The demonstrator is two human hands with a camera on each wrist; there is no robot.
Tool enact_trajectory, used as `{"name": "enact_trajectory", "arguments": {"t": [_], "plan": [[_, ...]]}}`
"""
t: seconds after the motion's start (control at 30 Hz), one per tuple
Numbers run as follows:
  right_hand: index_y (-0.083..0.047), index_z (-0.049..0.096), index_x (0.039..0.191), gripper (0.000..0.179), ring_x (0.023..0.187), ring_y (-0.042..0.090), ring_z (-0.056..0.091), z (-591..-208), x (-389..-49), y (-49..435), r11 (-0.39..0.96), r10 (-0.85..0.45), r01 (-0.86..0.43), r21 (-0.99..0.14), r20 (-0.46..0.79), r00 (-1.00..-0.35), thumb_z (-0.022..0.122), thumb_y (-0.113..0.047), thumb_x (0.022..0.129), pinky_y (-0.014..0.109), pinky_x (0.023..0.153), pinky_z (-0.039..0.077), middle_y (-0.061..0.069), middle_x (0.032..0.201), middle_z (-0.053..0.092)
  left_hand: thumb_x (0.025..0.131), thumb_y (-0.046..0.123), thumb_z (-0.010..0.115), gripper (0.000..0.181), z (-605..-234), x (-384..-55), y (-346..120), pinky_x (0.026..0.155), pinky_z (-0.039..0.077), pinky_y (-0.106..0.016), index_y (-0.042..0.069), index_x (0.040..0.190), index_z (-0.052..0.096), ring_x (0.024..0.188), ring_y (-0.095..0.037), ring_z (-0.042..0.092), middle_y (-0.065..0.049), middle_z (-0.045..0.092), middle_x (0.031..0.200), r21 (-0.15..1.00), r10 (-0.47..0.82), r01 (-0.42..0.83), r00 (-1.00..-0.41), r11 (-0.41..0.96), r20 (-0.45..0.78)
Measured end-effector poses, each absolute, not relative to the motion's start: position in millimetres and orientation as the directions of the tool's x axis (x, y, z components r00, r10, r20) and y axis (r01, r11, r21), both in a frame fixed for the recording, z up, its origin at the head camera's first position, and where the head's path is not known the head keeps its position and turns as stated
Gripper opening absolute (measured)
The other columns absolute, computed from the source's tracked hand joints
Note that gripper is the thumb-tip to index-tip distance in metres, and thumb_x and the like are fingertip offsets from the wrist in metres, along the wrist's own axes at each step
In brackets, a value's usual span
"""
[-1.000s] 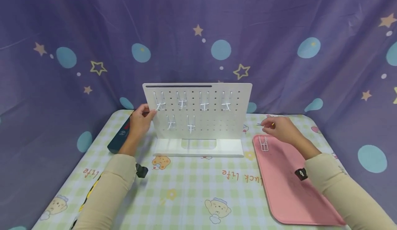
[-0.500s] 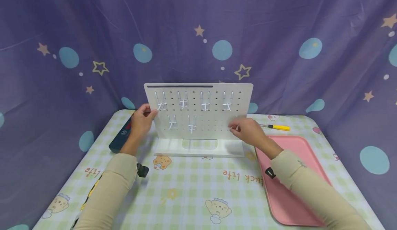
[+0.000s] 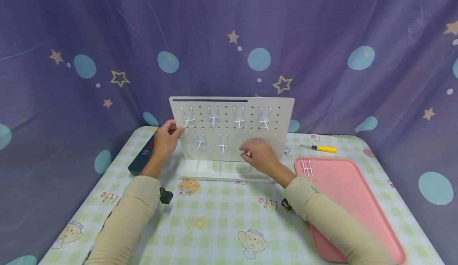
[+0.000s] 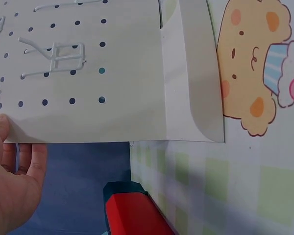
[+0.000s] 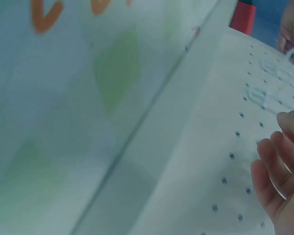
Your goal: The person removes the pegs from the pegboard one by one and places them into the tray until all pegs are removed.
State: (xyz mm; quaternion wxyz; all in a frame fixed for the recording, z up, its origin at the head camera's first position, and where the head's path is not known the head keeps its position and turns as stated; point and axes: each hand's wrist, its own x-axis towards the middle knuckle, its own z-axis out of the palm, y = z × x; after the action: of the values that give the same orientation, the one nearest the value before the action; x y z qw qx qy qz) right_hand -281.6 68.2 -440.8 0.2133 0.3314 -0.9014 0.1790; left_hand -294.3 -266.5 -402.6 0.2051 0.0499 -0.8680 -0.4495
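A white pegboard [image 3: 234,138] stands upright on its base with several white wire hooks on it. One hook [image 3: 223,144] is in its lower row; another wire hook [image 4: 66,58] shows close up in the left wrist view. My left hand [image 3: 166,138] grips the board's left edge, thumb on the front and fingers behind. My right hand [image 3: 262,155] is in front of the board's lower part, right of the lower hooks. In the right wrist view its fingers [image 5: 269,156] are loosely bent, with nothing seen between them.
A pink tray [image 3: 358,201] lies at the right with a white wire hook [image 3: 307,168] at its far left corner. Behind it lies a yellow-handled screwdriver [image 3: 323,149]. A dark blue box [image 3: 137,163] with red on it is beside my left forearm.
My right hand has let go of the screwdriver, leaving it on the table behind the tray, and moved left to the front of the pegboard. My left hand keeps its grip on the edge.
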Motion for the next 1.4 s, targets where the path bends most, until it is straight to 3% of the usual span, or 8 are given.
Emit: {"name": "enact_trajectory", "arguments": {"t": [0.13, 0.4, 0.8, 1.4], "plan": [[-0.019, 0.074, 0.104, 0.015, 0.085, 0.013, 0.070, -446.2, -284.4, 51.8, 0.705, -0.518, -0.693, -0.149, 0.559, -0.647, 0.078, -0.022, 0.089, 0.032, 0.077, 0.057, -0.005, 0.094, 0.076, 0.099, 0.021, 0.068, 0.025, -402.9, -293.7, -266.6, 0.073, 0.045, -0.017, 0.004, 0.117, 0.065, 0.092, -0.021, 0.060, -0.017, 0.069, 0.109, 0.806, -0.275, 0.096, -0.911, 0.585, 0.308], [-0.020, 0.074, 0.104, 0.019, 0.081, 0.009, 0.071, -453.9, -291.6, 22.9, 0.724, -0.501, -0.687, -0.061, 0.638, -0.584, 0.080, -0.024, 0.086, 0.023, 0.065, 0.054, -0.006, 0.095, 0.075, 0.098, 0.020, 0.068, 0.024, -406.3, -294.3, -267.2, 0.075, 0.045, -0.018, 0.004, 0.115, 0.065, 0.092, -0.020, 0.059, -0.017, 0.069, 0.107, 0.800, -0.283, 0.087, -0.908, 0.593, 0.308], [-0.020, 0.074, 0.103, 0.017, 0.083, 0.013, 0.071, -459.6, -291.1, 5.7, 0.764, -0.419, -0.636, -0.110, 0.664, -0.619, 0.079, -0.021, 0.087, 0.023, 0.061, 0.053, -0.002, 0.102, 0.077, 0.099, 0.020, 0.067, 0.025, -403.2, -292.8, -264.3, 0.078, 0.047, -0.021, 0.004, 0.118, 0.065, 0.096, -0.022, 0.060, -0.017, 0.068, 0.110, 0.813, -0.270, 0.092, -0.916, 0.575, 0.295], [-0.022, 0.074, 0.092, 0.008, 0.076, 0.012, 0.069, -463.6, -291.9, -3.1, 0.784, -0.353, -0.608, -0.127, 0.715, -0.604, 0.080, -0.020, 0.086, 0.024, 0.057, 0.052, -0.004, 0.093, 0.075, 0.099, 0.019, 0.067, 0.023, -403.1, -294.3, -265.6, 0.074, 0.045, -0.017, 0.003, 0.115, 0.065, 0.090, -0.020, 0.057, -0.017, 0.068, 0.106, 0.809, -0.269, 0.096, -0.915, 0.580, 0.302]]}}
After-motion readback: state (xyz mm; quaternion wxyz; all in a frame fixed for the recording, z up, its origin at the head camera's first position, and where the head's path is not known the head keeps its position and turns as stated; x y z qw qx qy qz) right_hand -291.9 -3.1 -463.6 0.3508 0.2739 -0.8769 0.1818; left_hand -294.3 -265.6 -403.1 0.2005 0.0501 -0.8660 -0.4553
